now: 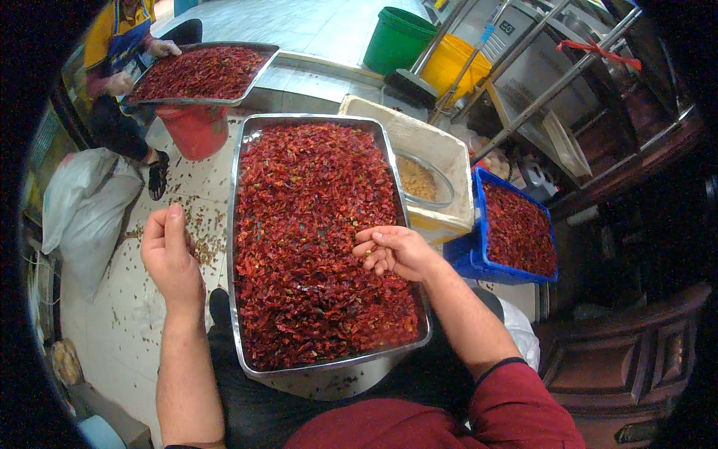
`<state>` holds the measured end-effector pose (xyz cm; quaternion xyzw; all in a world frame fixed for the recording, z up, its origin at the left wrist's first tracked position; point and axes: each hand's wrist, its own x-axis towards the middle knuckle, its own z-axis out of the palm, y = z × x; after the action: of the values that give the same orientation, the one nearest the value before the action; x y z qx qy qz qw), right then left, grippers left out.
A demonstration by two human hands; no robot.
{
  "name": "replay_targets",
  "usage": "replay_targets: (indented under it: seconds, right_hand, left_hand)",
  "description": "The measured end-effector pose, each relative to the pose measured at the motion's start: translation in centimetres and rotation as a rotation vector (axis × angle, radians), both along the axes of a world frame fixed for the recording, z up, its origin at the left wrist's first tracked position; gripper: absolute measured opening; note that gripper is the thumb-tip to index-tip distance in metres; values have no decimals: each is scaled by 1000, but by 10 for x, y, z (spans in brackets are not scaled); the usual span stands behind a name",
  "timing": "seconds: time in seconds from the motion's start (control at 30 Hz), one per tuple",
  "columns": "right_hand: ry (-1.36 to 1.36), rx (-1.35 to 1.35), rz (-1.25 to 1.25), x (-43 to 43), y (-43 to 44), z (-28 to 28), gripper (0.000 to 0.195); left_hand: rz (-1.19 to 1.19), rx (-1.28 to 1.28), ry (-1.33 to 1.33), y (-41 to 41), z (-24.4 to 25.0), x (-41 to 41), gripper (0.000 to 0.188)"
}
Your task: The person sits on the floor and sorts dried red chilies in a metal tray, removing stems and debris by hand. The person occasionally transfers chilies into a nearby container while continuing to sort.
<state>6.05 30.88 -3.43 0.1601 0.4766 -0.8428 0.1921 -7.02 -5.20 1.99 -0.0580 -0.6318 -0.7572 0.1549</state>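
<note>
In front of me a rectangular metal tray [236, 314] is filled with chopped dried red chili pieces [320, 224], flecked with green and yellow bits. Over the tray's right half, my right hand [395, 252] has its fingers bent together, with a small yellow-green bit [368, 252] at the fingertips. Left of the tray, above the floor, hangs my left hand [173, 247]. Its fingers are curled in and the thumb lies along them; whether anything is inside cannot be seen.
Another person [126, 50] in gloves handles a second chili tray [261, 78] over a red bucket [196, 132]. On the right stand a foam box [449, 146] holding a glass bowl [449, 193] and a blue crate [477, 258] of chilies. Scraps [207, 244] litter the floor beside a white sack [92, 207].
</note>
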Motion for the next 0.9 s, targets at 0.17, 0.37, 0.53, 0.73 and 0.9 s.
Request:
replay_targets:
  seconds: [0.17, 0.37, 0.53, 0.73, 0.9]
  right_hand:
    - [4, 18, -24, 5, -3, 4, 31]
    - [-16, 424, 64, 6, 3, 2, 24]
    - [320, 1481, 32, -24, -3, -18, 15]
    - [161, 1698, 263, -64, -7, -42, 20]
    - [212, 1604, 219, -61, -2, -43, 16]
  left_hand:
    - [10, 1, 12, 2, -1, 0, 21]
    - [11, 8, 17, -3, -3, -1, 22]
    - [-35, 12, -18, -1, -1, 1, 20]
    - [-33, 3, -35, -1, 4, 4, 16]
    - [-54, 21, -34, -5, 2, 3, 16]
